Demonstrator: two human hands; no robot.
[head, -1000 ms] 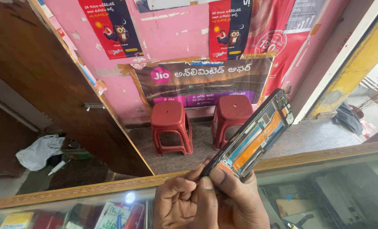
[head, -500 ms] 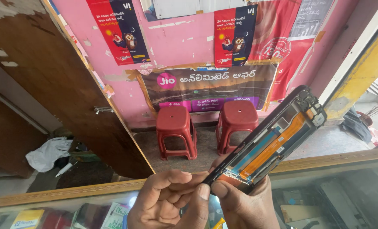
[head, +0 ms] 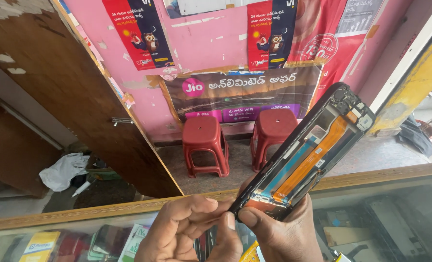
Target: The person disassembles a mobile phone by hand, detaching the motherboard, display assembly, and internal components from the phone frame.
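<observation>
Between the 2 hands, above the glass-topped surface (head: pixel 395 194), an opened phone frame (head: pixel 308 155) tilts up and away to the right. The right hand (head: pixel 284 228) has its fingers closed around the frame's lower end; the left hand (head: pixel 192 228) pinches that bottom edge with fingers bent. Steady support and gentle fingertip pressure seem wise. Inside run orange and blue flex strips within a black rim.

We see a black-framed opened phone chassis (head: pixel 307 154) with an orange ribbon cable and a light blue strip inside. Behind it stand two dark red plastic stools (head: pixel 206 144), a pink painted wall (head: pixel 209 41) with red-and-navy posters (head: pixel 271 30), and a brown wooden door (head: pixel 61 82) flecked white.
</observation>
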